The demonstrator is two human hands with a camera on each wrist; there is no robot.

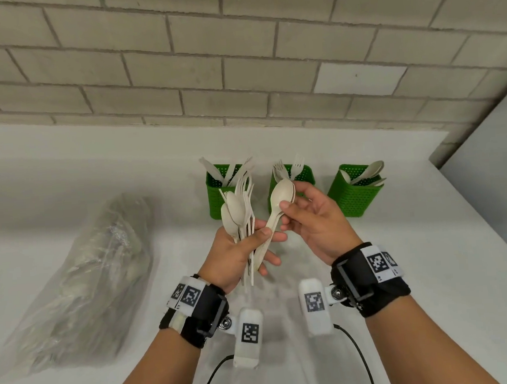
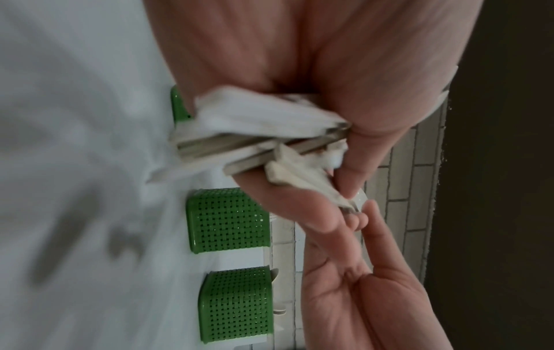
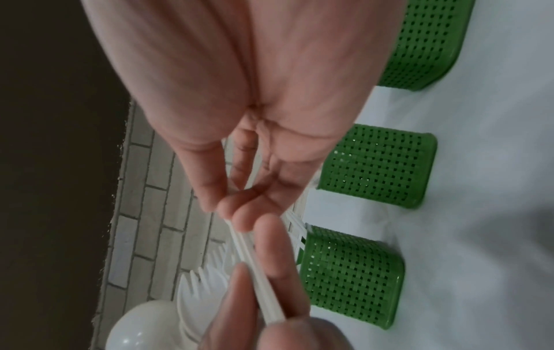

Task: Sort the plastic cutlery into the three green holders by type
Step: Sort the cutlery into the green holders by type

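Three green holders stand by the wall: the left holder point(image 1: 217, 200) has knives, the middle holder point(image 1: 306, 173) forks, the right holder point(image 1: 354, 196) spoons. My left hand point(image 1: 249, 242) grips a bundle of beige spoons and forks point(image 1: 238, 210) upright above the counter. My right hand point(image 1: 299, 207) pinches a small stack of spoons point(image 1: 281, 193) just below their bowls, in front of the middle holder. Their handles still run down between my left fingers. In the right wrist view the spoon handles point(image 3: 261, 272) pass from my right fingertips to the left-hand fingers point(image 3: 279, 305).
A clear plastic bag point(image 1: 88, 276) holding more cutlery lies on the white counter point(image 1: 429, 270) to the left. The brick wall point(image 1: 238, 59) rises right behind the holders. The counter's right edge drops off past the right holder.
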